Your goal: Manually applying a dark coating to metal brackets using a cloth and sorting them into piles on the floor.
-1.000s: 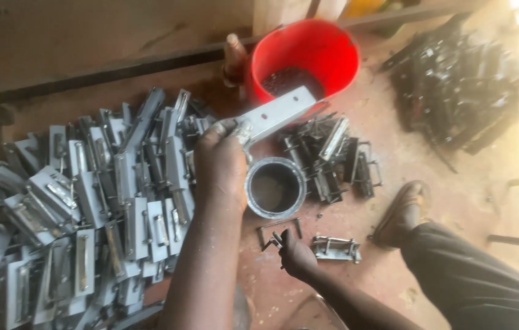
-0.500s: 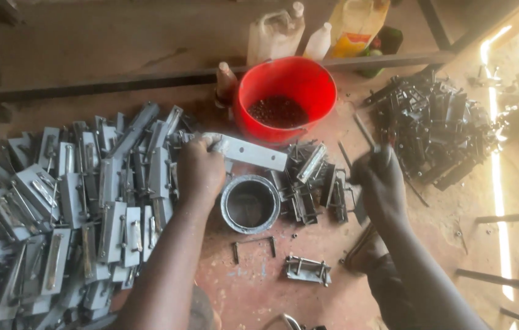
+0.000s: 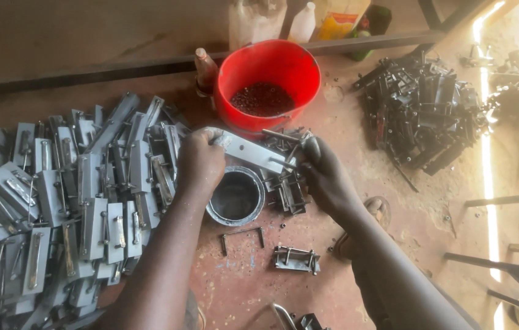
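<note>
A heap of latches (image 3: 58, 201) covers the floor's left side; a red bucket (image 3: 270, 79) stands at the far edge, a tin (image 3: 235, 197) nearer. Over the tin, the left hand (image 3: 199, 164) grips a plate (image 3: 248, 150) while the right hand (image 3: 326, 174) pinches a rod (image 3: 284, 137) at its end. Judged: hold the plate level, feed the rod straight.

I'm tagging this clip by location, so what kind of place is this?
Probably a small metal workshop, working on the floor: a heap of grey metal latch plates, a dark pile of metal parts, and a red bucket of small pieces.
</note>
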